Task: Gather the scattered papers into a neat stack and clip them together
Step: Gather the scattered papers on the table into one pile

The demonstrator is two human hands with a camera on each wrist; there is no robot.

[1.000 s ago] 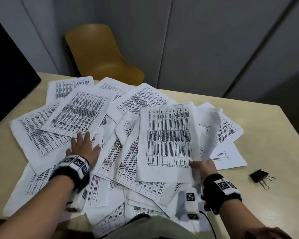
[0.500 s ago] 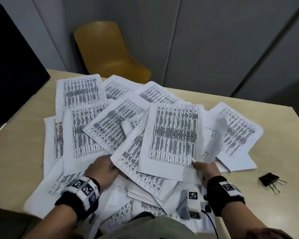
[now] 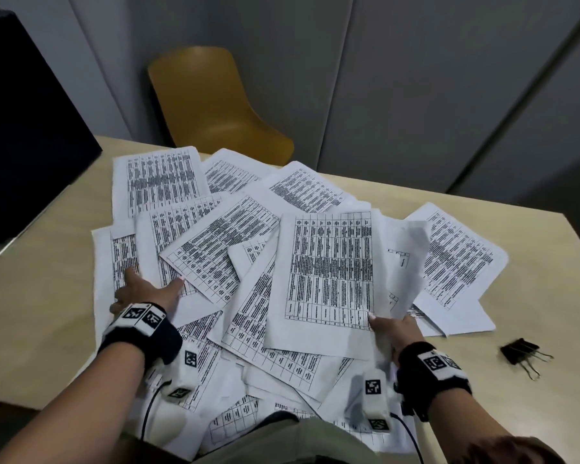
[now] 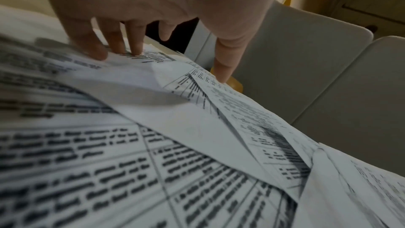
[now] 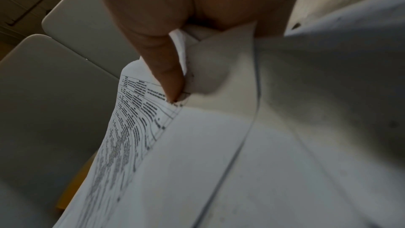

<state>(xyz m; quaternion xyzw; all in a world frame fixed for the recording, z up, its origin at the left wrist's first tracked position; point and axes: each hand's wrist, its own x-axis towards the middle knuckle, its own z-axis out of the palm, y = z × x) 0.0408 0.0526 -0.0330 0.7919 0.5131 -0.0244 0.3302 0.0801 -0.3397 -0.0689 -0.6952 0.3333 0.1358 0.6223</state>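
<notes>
Printed papers (image 3: 215, 249) lie overlapping across the middle of the pale worktop (image 3: 41, 296), from its far edge to its near edge. Left hand (image 3: 146, 289), released, fingers spread and straight, presses flat on sheets toward the left edge; the wrist view shows the fingertips (image 4: 136, 48) touching print. Right hand (image 3: 390, 328) grasps a small bunch of sheets (image 3: 332, 279) at its lower right corner, thumb (image 5: 166, 75) on top, the bunch raised above the pile. A black binder clip (image 3: 519, 351) rests near the right edge, apart from the papers. A yellow chair (image 3: 211, 105) stands beyond the far edge.
</notes>
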